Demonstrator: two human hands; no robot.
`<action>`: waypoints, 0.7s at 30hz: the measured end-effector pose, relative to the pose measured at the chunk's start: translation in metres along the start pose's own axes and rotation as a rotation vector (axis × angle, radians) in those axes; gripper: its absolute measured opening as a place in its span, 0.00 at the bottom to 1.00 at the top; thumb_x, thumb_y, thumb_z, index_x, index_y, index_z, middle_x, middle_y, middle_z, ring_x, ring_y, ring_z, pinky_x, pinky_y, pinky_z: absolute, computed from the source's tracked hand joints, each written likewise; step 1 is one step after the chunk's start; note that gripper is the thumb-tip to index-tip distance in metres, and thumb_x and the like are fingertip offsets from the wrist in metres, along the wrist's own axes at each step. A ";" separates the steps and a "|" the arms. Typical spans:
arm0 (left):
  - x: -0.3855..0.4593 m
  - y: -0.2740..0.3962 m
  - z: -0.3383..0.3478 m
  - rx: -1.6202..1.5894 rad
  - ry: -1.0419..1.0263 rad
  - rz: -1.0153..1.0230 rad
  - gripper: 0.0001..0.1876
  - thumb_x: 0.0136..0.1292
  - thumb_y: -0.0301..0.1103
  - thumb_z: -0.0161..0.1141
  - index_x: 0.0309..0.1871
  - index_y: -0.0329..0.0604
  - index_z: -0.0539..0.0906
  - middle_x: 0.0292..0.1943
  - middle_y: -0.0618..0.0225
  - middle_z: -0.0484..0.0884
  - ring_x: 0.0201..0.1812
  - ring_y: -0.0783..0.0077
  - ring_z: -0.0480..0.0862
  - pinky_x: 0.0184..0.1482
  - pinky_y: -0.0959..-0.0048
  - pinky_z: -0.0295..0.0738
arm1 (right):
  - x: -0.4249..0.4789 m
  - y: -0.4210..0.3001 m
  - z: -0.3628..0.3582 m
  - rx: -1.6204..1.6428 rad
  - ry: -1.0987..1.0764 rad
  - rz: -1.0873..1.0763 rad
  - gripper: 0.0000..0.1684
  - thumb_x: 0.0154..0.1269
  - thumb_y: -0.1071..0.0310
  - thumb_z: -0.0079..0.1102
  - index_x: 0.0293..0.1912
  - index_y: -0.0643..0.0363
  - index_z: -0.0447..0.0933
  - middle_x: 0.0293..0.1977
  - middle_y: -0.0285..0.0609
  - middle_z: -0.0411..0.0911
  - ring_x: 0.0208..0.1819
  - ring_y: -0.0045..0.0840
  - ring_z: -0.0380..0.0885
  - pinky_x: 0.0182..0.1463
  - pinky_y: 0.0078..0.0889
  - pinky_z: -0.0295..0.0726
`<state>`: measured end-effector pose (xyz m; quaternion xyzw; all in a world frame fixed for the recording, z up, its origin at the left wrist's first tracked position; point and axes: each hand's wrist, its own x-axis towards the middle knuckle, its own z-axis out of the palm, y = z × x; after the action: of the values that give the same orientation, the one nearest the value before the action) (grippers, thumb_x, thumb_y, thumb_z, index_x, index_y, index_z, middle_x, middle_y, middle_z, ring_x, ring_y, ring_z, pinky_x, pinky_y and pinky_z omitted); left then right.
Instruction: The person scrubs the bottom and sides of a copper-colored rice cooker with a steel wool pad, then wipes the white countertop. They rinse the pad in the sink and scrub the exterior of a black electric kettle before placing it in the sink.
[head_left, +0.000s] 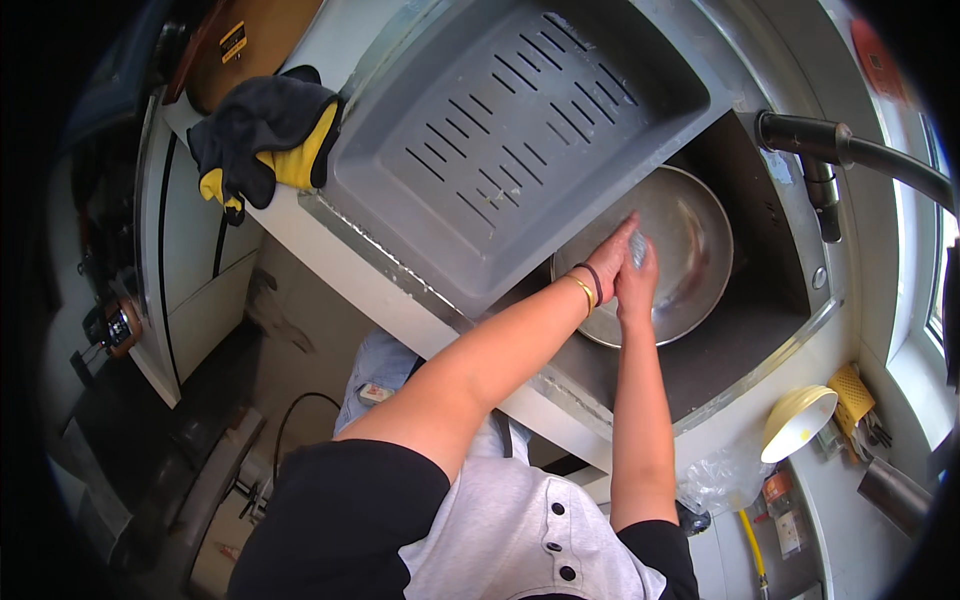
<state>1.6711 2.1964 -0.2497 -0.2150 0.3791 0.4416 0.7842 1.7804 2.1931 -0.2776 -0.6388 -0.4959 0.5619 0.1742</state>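
My left hand (616, 259), with a gold bangle and a dark band at the wrist, is pressed against my right hand (637, 289). Between them they hold a small grey-blue wad (637, 249), possibly a scourer; its exact kind is unclear. Both hands are over a round metal pan or basin (694, 247) in the dark sink (765, 300). A large grey slotted drain tray (450, 202) covers the sink's left part, above and to the left of my hands. The palms and most fingertips are hidden.
Black-and-yellow gloves (262, 142) lie at the counter's left corner. A dark faucet (806, 139) reaches in at the right. A pale yellow bowl (799, 424), a yellow holder (853, 397) and a crumpled plastic bag (724, 480) are at the lower right.
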 end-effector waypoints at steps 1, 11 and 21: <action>-0.010 -0.001 0.006 -0.084 -0.029 -0.041 0.39 0.67 0.72 0.55 0.73 0.59 0.71 0.64 0.69 0.78 0.66 0.67 0.74 0.68 0.58 0.68 | -0.024 -0.019 0.000 0.093 0.021 -0.051 0.25 0.76 0.60 0.55 0.65 0.62 0.74 0.68 0.55 0.68 0.74 0.41 0.61 0.76 0.42 0.57; -0.065 -0.010 0.057 0.377 -0.275 0.335 0.32 0.82 0.54 0.42 0.77 0.40 0.67 0.75 0.62 0.69 0.76 0.69 0.65 0.76 0.71 0.56 | -0.083 -0.105 0.003 0.238 0.318 -0.244 0.29 0.83 0.62 0.42 0.75 0.66 0.63 0.81 0.53 0.49 0.83 0.36 0.46 0.83 0.41 0.45; -0.048 -0.019 0.057 0.694 -0.317 0.384 0.34 0.84 0.51 0.31 0.83 0.38 0.50 0.85 0.58 0.43 0.85 0.64 0.40 0.83 0.67 0.38 | -0.102 -0.123 0.004 0.607 0.295 -0.130 0.34 0.85 0.55 0.38 0.78 0.66 0.53 0.80 0.50 0.52 0.81 0.33 0.51 0.81 0.36 0.51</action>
<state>1.6954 2.1994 -0.1770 0.2067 0.4130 0.4537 0.7621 1.7357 2.1623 -0.1279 -0.5994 -0.3152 0.5731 0.4615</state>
